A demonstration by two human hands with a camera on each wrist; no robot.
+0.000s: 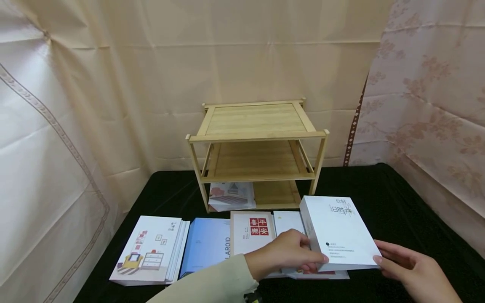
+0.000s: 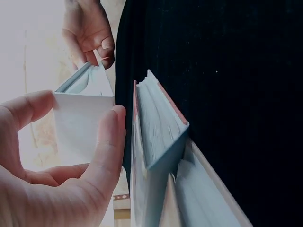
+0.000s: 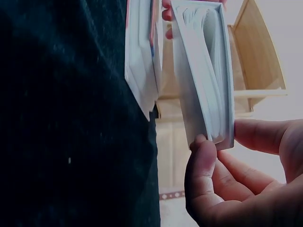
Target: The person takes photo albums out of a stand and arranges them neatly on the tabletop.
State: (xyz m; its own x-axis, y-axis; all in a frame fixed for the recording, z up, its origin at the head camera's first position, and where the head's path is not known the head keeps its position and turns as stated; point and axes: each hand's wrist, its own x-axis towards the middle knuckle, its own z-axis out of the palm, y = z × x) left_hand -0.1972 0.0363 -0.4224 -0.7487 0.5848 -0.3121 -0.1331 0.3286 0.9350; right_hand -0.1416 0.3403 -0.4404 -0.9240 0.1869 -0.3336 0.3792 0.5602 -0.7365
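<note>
Both hands hold a thick white book (image 1: 345, 229) with dark lettering on its cover, raised over the right end of a row of books. My left hand (image 1: 286, 252) grips it at the spine's lower corner, thumb on the cover. At the opposite lower corner, my right hand (image 1: 414, 267) pinches the cover edges between thumb and fingers. In the right wrist view the pages of the white book (image 3: 203, 71) show between its covers. Partly hidden under the left arm and held book lie a book with red characters (image 1: 250, 231) and another white book (image 1: 289, 221).
A three-level wooden rack (image 1: 259, 136) stands at the back, with a book (image 1: 232, 195) on its bottom shelf at left. A blue book (image 1: 210, 244) and a white stack with a furniture drawing (image 1: 149, 248) lie at left on the black tablecloth (image 1: 166, 191). Curtains (image 1: 265, 63) surround the table.
</note>
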